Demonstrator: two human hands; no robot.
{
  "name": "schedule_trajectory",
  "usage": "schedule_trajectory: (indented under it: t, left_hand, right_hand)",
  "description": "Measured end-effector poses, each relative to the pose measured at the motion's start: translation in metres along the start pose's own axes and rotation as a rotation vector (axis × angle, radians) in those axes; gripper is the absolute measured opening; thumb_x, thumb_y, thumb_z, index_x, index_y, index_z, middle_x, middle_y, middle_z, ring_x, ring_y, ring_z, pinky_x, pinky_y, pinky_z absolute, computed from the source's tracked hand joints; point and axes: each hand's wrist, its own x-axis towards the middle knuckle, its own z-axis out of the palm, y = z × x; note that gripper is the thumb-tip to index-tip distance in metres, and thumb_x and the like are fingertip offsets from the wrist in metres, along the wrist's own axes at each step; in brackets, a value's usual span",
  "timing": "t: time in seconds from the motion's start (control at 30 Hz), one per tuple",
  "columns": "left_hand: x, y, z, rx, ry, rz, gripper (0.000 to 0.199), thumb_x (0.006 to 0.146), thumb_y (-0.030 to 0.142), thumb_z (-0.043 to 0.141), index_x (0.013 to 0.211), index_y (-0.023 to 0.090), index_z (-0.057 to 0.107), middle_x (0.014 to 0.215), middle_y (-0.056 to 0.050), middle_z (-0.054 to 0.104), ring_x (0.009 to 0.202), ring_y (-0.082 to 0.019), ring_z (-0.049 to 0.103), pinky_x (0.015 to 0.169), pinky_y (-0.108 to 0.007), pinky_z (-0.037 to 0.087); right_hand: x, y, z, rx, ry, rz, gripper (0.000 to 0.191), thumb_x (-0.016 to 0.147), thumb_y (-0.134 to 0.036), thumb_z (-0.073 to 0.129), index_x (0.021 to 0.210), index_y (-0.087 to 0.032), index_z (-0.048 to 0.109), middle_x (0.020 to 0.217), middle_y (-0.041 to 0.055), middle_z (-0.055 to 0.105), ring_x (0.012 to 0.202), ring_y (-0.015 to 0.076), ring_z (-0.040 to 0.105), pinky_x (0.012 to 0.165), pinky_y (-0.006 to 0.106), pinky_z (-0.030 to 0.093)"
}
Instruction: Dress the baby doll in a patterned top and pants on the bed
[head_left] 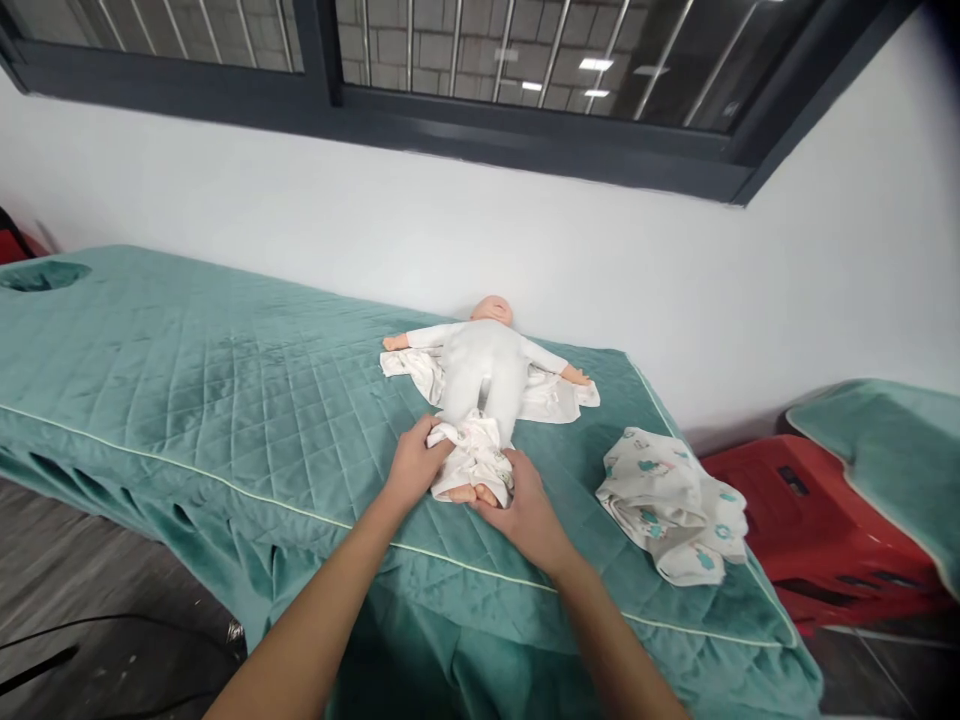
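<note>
A baby doll [486, 362] with a white cloth body lies on its back, head toward the wall and arms spread. Small white patterned pants [480, 452] are bunched around its lower legs, with the feet showing at the near end. My left hand [417, 462] pinches the pants' fabric at the left side. On the right, my right hand [526, 505] is closed at the pants' lower edge beside the doll's foot, its fingertips partly hidden. A white baby top [551, 397] lies spread beneath the doll's torso and arms.
A quilted green bed cover [247, 370] lies under everything. Crumpled white cloth with a green print [671, 505] rests to the right. Beyond the bed's right end stands a red plastic stool [810, 520] partly under green fabric. A white wall and a dark window frame [525, 140] are behind.
</note>
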Motion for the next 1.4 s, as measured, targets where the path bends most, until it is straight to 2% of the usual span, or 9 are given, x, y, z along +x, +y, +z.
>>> schedule_trajectory:
  t: [0.2,0.47,0.73,0.87,0.93,1.07,1.17,1.23,1.4]
  left_hand:
    - [-0.042,0.016,-0.018,-0.019,-0.194,-0.037,0.015,0.083,0.034,0.058,0.086,0.019,0.059,0.079,0.002,0.061,0.076,-0.015,0.054,0.070,-0.026,0.040]
    - [-0.046,0.044,-0.048,-0.050,-0.298,-0.111,0.027,0.079,0.044,0.062,0.081,0.018,0.055,0.076,0.003,0.054,0.074,-0.015,0.049,0.065,-0.025,0.038]
    - [-0.065,0.091,-0.085,-0.019,-0.656,-0.132,0.032,0.079,0.047,0.063,0.085,0.016,0.058,0.081,0.001,0.056,0.073,-0.015,0.050,0.063,-0.025,0.037]
    - [-0.068,0.143,-0.119,0.083,-0.778,-0.029,0.027,0.079,0.042,0.064,0.091,0.018,0.061,0.087,0.000,0.061,0.077,-0.016,0.054,0.063,-0.024,0.039]
    - [-0.068,0.178,-0.135,0.187,-0.809,0.103,0.020,0.078,0.035,0.064,0.089,0.019,0.060,0.087,0.001,0.062,0.077,-0.016,0.055,0.063,-0.023,0.039]
    - [-0.071,0.254,-0.160,0.392,-0.688,0.429,0.010,0.081,0.027,0.057,0.075,0.019,0.055,0.080,0.002,0.062,0.075,-0.016,0.056,0.064,-0.023,0.039]
    - [-0.079,0.309,-0.176,0.464,-0.624,0.584,0.008,0.083,0.026,0.054,0.085,0.021,0.060,0.087,0.003,0.067,0.080,-0.015,0.060,0.066,-0.022,0.040]
    - [-0.086,0.340,-0.187,0.533,-0.608,0.634,0.010,0.081,0.027,0.055,0.088,0.023,0.062,0.087,0.004,0.068,0.077,-0.014,0.061,0.064,-0.021,0.040]
    - [-0.105,0.390,-0.208,0.558,-0.791,0.586,0.038,0.068,0.032,0.072,0.105,0.026,0.065,0.099,0.001,0.070,0.086,-0.018,0.064,0.068,-0.022,0.045]
  right_hand:
    - [0.009,-0.022,-0.021,-0.225,-0.143,-0.048,0.040,0.083,-0.038,0.065,0.116,-0.019,0.052,0.112,0.0087,0.064,0.107,0.0275,0.059,0.096,0.042,0.042]
    - [0.005,-0.068,-0.062,-0.524,-0.259,0.017,0.028,0.089,-0.041,0.057,0.106,-0.018,0.056,0.099,0.0097,0.070,0.093,0.0275,0.064,0.080,0.034,0.040]
    - [-0.023,-0.109,-0.107,-0.330,-0.452,0.057,0.032,0.074,-0.018,0.060,0.106,-0.022,0.059,0.095,0.0027,0.069,0.084,0.0207,0.060,0.068,0.028,0.036]
    - [-0.021,-0.149,-0.151,-0.155,-0.616,-0.028,0.028,0.075,-0.027,0.069,0.101,-0.023,0.059,0.093,-0.0009,0.065,0.080,0.0167,0.055,0.066,0.025,0.036]
    - [-0.016,-0.177,-0.175,-0.109,-0.773,-0.096,0.039,0.070,-0.039,0.078,0.101,-0.023,0.059,0.093,-0.0019,0.064,0.082,0.0168,0.054,0.066,0.024,0.036]
    - [-0.004,-0.241,-0.216,-0.113,-0.969,-0.167,0.047,0.073,-0.057,0.074,0.098,-0.019,0.062,0.092,0.0003,0.061,0.081,0.0162,0.052,0.067,0.025,0.038]
    - [0.001,-0.285,-0.238,-0.110,-0.932,-0.227,0.049,0.090,-0.062,0.050,0.089,-0.015,0.063,0.079,0.0003,0.055,0.072,0.0130,0.047,0.067,0.027,0.038]
    - [0.000,-0.309,-0.251,-0.129,-0.893,-0.244,0.049,0.090,-0.063,0.049,0.081,-0.016,0.061,0.072,-0.0020,0.048,0.066,0.0111,0.042,0.062,0.026,0.035]
    - [-0.018,-0.356,-0.283,-0.233,-0.590,-0.345,0.045,0.086,-0.060,0.059,0.070,-0.019,0.051,0.066,-0.0052,0.038,0.060,0.0087,0.035,0.055,0.024,0.027]
